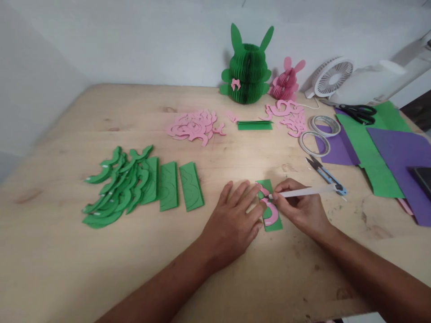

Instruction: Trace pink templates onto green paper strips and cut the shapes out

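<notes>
Left hand: the left hand (235,220) lay flattened, fingertips pressing the pink cutout (271,214) onto the green strip (274,224), grasping nothing.
Right hand: the right hand (301,205) pinched the white pen (308,192), its tip at the cutout's edge.
Pink cutout: it lay on top of the green strip, between both hands.
Left side: two marked green rectangles (169,186) stood beside a heap of green cutouts (116,188).
Right side: snips (326,175) lay near two tape rolls (314,143).
Back: a green paper rabbit (248,74) stood near a smaller pink one (285,83).
</notes>
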Demonstrator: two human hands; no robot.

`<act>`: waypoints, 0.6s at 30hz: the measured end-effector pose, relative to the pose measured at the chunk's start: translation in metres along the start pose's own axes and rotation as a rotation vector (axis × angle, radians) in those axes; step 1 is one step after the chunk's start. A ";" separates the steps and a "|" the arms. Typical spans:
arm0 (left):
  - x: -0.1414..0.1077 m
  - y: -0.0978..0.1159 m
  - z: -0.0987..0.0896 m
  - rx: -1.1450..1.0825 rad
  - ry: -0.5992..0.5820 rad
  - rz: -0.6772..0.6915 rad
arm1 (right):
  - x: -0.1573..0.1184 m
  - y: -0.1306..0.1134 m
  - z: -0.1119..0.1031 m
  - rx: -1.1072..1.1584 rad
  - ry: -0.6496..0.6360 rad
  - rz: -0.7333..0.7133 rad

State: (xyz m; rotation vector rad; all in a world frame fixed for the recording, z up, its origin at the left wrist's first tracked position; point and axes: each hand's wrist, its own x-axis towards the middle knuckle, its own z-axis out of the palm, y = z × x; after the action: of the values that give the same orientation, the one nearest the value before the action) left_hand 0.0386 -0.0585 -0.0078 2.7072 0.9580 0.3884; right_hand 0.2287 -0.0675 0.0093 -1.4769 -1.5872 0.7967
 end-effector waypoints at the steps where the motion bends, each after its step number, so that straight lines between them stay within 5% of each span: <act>1: 0.000 0.000 0.000 0.000 0.002 0.000 | 0.000 0.000 0.000 -0.007 0.003 0.004; 18: 0.001 0.000 0.000 -0.008 -0.004 -0.002 | 0.000 0.000 0.000 0.019 0.009 0.013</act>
State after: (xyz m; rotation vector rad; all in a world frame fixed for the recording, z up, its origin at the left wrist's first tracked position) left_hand 0.0389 -0.0581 -0.0077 2.6986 0.9567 0.3854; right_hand 0.2286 -0.0676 0.0094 -1.4769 -1.5605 0.8093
